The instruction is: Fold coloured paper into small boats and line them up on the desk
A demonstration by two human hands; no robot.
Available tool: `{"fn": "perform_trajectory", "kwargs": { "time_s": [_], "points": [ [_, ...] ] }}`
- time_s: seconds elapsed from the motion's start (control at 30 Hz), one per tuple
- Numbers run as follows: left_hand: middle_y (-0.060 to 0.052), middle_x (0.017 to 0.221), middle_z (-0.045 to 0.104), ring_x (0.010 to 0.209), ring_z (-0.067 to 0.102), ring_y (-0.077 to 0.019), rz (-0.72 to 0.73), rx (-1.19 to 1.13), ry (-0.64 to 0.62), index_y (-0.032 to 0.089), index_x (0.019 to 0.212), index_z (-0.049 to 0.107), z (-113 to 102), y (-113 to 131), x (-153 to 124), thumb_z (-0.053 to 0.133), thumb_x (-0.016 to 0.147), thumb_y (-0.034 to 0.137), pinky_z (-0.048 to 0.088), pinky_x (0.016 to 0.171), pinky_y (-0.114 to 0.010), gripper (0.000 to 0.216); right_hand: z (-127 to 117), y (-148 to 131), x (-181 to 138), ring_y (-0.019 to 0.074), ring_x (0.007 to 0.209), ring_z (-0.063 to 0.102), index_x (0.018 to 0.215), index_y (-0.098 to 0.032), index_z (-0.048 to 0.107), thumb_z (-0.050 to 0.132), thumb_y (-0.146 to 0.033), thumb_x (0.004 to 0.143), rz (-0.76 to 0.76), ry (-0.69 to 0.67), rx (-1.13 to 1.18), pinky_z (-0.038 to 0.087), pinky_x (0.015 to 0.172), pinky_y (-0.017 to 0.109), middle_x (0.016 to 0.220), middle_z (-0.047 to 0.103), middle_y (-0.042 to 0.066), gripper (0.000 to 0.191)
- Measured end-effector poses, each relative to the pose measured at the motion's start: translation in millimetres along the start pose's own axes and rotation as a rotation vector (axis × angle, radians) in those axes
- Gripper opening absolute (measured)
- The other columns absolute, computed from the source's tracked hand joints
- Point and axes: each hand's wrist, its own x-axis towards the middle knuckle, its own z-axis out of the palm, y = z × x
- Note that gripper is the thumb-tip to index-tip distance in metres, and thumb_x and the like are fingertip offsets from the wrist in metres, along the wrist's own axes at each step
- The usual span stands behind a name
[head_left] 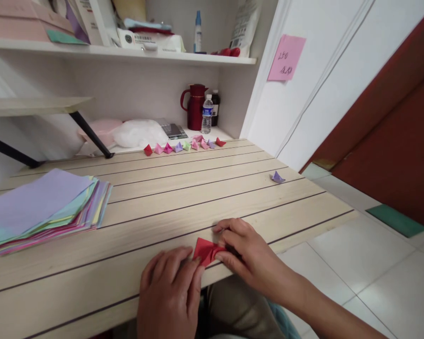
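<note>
A small folded piece of red paper (204, 250) lies at the front edge of the wooden table, between my two hands. My left hand (173, 282) rests on the tabletop, its thumb and fingertips pressing the paper's left and near edge. With thumb and index finger, my right hand (242, 249) pinches the paper's right corner; its other fingers curl above the table. The paper shows creases and a raised flap near the right thumb. Part of it is hidden under the fingertips.
Left lies a stack of coloured paper sheets (45, 202). A row of small folded paper boats (178, 147) lines the table's back, and a purple paper boat (277, 177) sits near the right edge. Behind stand a red jug (197, 108), a water bottle (207, 115) and a shelf (92, 53).
</note>
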Motion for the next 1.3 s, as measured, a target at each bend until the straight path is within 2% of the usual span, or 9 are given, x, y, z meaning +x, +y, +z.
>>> {"fn": "perform_trajectory", "kwargs": {
  "time_s": [0.17, 0.57, 0.67, 0.8, 0.93, 1.07, 1.17, 1.23, 1.3],
  "points": [
    [-0.002, 0.102, 0.071, 0.097, 0.063, -0.022, -0.082, 0.073, 0.007, 0.025, 0.089, 0.059, 4.0, 6.4, 1.7, 0.06, 0.088, 0.025, 0.038, 0.087, -0.039, 0.001, 2.8, 1.0, 1.4, 0.0232, 0.1, 0.059, 0.09, -0.021, 0.058, 0.061, -0.022, 0.09, 0.025, -0.017, -0.023, 0.048, 0.088, 0.038, 0.112, 0.062, 0.008, 0.003],
    [-0.007, 0.103, 0.071, 0.095, 0.065, -0.0248, -0.124, 0.171, -0.016, 0.023, 0.091, 0.053, 5.1, 4.4, 2.6, 0.061, 0.087, 0.032, 0.042, 0.081, -0.04, 0.013, 0.7, -6.2, 13.2, 0.0285, 0.096, 0.056, 0.078, -0.02, 0.062, 0.073, -0.033, 0.082, 0.169, -0.063, -0.256, 0.045, 0.082, 0.046, 0.108, 0.062, 0.008, 0.018],
    [-0.013, 0.104, 0.072, 0.094, 0.067, -0.0259, -0.091, 0.22, 0.069, 0.016, 0.101, 0.058, 4.3, 2.3, -0.1, 0.061, 0.086, 0.03, 0.042, 0.09, -0.045, 0.02, -3.0, -3.8, 20.2, 0.027, 0.094, 0.056, 0.07, -0.021, 0.063, 0.079, -0.035, 0.077, 0.16, -0.103, -0.274, 0.045, 0.081, 0.043, 0.105, 0.063, 0.005, 0.022],
    [-0.01, 0.12, 0.071, 0.126, 0.054, -0.0271, 0.074, 0.28, 0.245, 0.018, 0.127, 0.058, 4.2, 12.0, -4.0, 0.062, 0.084, 0.014, 0.023, 0.113, -0.059, 0.043, -5.5, 0.4, 28.1, 0.0241, 0.093, 0.057, 0.064, -0.022, 0.063, 0.082, -0.035, 0.074, 0.135, -0.138, -0.236, 0.044, 0.079, 0.04, 0.103, 0.063, 0.003, 0.025],
    [0.003, 0.132, 0.065, 0.138, 0.041, -0.0219, 0.145, 0.174, 0.059, 0.031, 0.134, 0.054, 10.9, 19.4, -9.6, 0.053, 0.092, 0.029, -0.002, 0.119, -0.06, 0.042, -8.1, 4.2, 31.9, 0.0238, 0.092, 0.057, 0.063, -0.022, 0.062, 0.081, -0.042, 0.074, 0.149, -0.155, -0.245, 0.044, 0.076, 0.038, 0.1, 0.064, 0.001, 0.03],
    [0.004, 0.138, 0.058, 0.126, 0.054, -0.0214, 0.1, 0.131, -0.04, 0.03, 0.139, 0.049, 18.5, 16.6, -16.3, 0.05, 0.092, 0.022, -0.007, 0.119, -0.059, 0.048, -9.7, 8.3, 19.2, 0.0264, 0.096, 0.059, 0.091, -0.023, 0.067, 0.073, -0.041, 0.082, 0.205, -0.064, -0.331, 0.045, 0.082, 0.043, 0.104, 0.067, 0.004, 0.021],
    [0.004, 0.142, 0.053, 0.126, 0.054, -0.0216, 0.077, 0.145, -0.047, 0.03, 0.139, 0.049, 20.9, 17.4, -19.4, 0.047, 0.089, 0.015, -0.007, 0.119, -0.059, 0.052, -3.5, 4.9, -4.0, 0.031, 0.12, 0.053, 0.131, -0.019, 0.055, 0.054, -0.027, 0.094, 0.182, 0.151, -0.509, 0.03, 0.104, 0.055, 0.13, 0.063, 0.011, 0.038],
    [0.005, 0.143, 0.052, 0.126, 0.054, -0.0217, 0.067, 0.15, -0.05, 0.031, 0.139, 0.049, 21.6, 19.5, -19.8, 0.046, 0.087, 0.013, -0.007, 0.119, -0.058, 0.055, 5.1, -0.8, -21.0, 0.033, 0.135, 0.041, 0.143, -0.014, 0.044, 0.05, -0.032, 0.097, 0.03, 0.187, -0.585, 0.018, 0.113, 0.056, 0.143, 0.054, 0.012, 0.05],
    [0.006, 0.143, 0.052, 0.127, 0.054, -0.0218, 0.055, 0.155, -0.051, 0.032, 0.14, 0.048, 22.3, 21.1, -19.4, 0.046, 0.086, 0.012, -0.007, 0.119, -0.059, 0.058, 15.5, -5.8, -34.6, 0.0343, 0.141, 0.033, 0.146, -0.008, 0.04, 0.047, -0.048, 0.096, -0.247, 0.073, -0.608, 0.01, 0.117, 0.055, 0.149, 0.048, 0.012, 0.065]
  ]
}}
